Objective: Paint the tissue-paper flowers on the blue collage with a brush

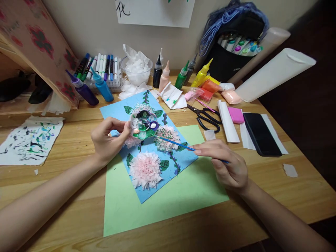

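Note:
My left hand [111,138] pinches the left edge of a small round paint palette [143,134], whose wells hold green, purple, white and dark paint. It is held above a blue painted card [157,182]. My right hand [225,162] grips a thin blue paintbrush [177,143], its tip pointing left near the palette's lower right edge. On the card are pink ruffled paper flowers [146,170], painted green leaves and dark purple flower stems. The palette hides part of the upper flower. Beneath the card lies a light green sheet [126,213].
Paint bottles [164,77] stand along the back beside a marker rack [105,71] and a bowl of tissue [136,68]. Black scissors [206,117], clay packets and a phone [261,134] lie right. A paint-stained paper [30,140] lies left.

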Motion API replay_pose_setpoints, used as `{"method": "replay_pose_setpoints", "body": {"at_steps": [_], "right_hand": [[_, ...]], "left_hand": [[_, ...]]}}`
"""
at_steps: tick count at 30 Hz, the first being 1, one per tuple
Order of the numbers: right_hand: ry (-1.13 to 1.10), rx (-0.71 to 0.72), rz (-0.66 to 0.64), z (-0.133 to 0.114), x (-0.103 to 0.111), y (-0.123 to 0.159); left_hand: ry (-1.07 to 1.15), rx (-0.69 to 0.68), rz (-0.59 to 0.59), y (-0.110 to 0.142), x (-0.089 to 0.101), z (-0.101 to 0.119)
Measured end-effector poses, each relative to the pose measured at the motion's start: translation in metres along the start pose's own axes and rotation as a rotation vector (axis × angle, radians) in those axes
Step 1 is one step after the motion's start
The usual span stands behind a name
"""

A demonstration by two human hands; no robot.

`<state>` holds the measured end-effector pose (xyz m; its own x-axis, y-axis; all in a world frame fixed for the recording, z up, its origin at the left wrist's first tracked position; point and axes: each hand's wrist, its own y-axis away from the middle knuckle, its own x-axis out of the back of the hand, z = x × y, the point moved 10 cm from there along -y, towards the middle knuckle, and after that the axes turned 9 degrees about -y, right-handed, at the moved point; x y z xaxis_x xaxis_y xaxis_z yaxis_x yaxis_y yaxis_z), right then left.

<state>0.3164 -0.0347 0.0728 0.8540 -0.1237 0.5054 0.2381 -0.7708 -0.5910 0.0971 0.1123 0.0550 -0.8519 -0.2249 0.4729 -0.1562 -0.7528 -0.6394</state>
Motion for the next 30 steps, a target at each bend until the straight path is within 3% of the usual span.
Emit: {"method": "replay_pose_setpoints", "body": {"at_steps": [6, 8, 11, 14, 30], "right_hand": [[-0.021, -0.037, 0.018, 0.005, 0.001, 0.004], [-0.085, -0.053, 0.182, 0.009, 0.017, 0.006], [-0.233, -0.095, 0.542, 0.020, 0.052, 0.014], [-0.318, -0.148, 0.706, 0.030, 0.068, 0.017], [-0.251, -0.145, 0.505, 0.031, 0.047, 0.015]], "left_hand": [[0.013, -0.013, -0.009, 0.000, -0.001, 0.001], [0.022, -0.018, -0.005, 0.000, -0.001, 0.002], [0.021, -0.018, 0.015, 0.000, 0.001, 0.002], [-0.007, -0.016, 0.014, 0.000, 0.002, 0.001], [-0.052, 0.002, 0.000, -0.001, 0.001, 0.001]]}}
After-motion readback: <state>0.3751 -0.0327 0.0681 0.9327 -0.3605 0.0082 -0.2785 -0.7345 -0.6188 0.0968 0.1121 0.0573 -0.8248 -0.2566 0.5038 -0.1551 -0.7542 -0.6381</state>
